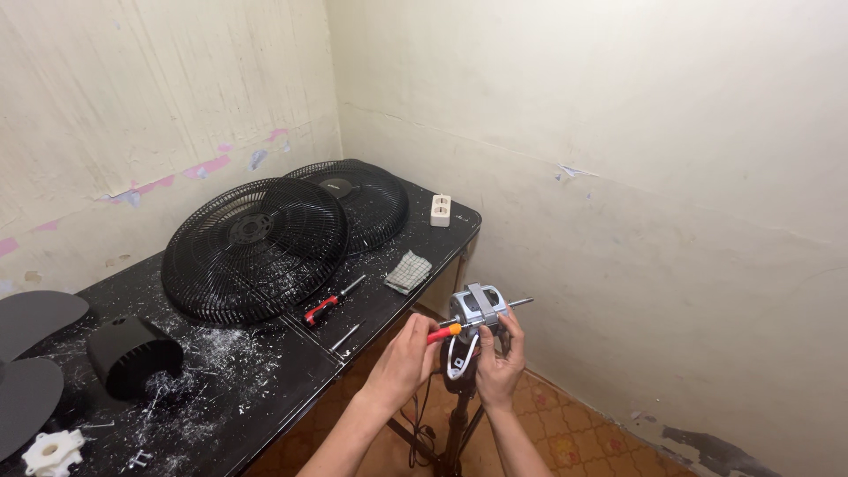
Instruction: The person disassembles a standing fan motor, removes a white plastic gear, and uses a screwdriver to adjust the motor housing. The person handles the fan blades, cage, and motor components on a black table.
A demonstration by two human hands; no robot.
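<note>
Cream walls meet at a corner behind a black table (265, 389) strewn with white shavings. From my remote seat, I see my left hand (402, 358) closed around a red-handled screwdriver (444, 332), its tip at the grey fan motor (478, 306) on the stand (459, 415). My right hand (502, 358) curls around the motor's underside, steadying it. I judge the fan well stripped already: both black grilles (256, 247), the rear motor cover (132, 353) and grey blades (31, 353) lie on the table (a second screwdriver (331, 300) too). Motor itself remains on its stand.
</note>
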